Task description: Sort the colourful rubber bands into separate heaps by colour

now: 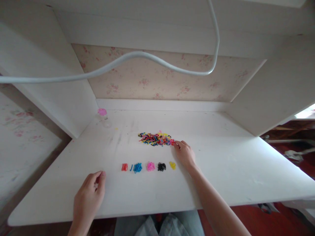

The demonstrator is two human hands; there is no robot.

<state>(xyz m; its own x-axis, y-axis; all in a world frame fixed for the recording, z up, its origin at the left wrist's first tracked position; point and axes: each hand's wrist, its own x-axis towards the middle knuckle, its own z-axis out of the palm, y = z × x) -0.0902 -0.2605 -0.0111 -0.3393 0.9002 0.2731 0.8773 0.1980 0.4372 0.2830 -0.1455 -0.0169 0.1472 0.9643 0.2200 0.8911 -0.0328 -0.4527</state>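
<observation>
A mixed pile of small coloured rubber bands (pixel 155 139) lies in the middle of the white table. At its right end is my right hand (pixel 183 151), thumb and forefinger pinched on what looks like a red band. Nearer to me runs a row of sorted heaps: red bands (pixel 124 167), blue bands (pixel 137 167), pink bands (pixel 150 166), black bands (pixel 161 167) and yellow bands (pixel 172 165). My left hand (pixel 90 193) rests at the front left, thumb and forefinger together; whether anything is between them is too small to see.
A small clear bottle with a pink top (pixel 102 112) stands in the back left corner. A white cable (pixel 142 55) hangs across the view above the table (pixel 221 170). White side panels (pixel 268 82) and a floral back wall (pixel 157 75) enclose the table.
</observation>
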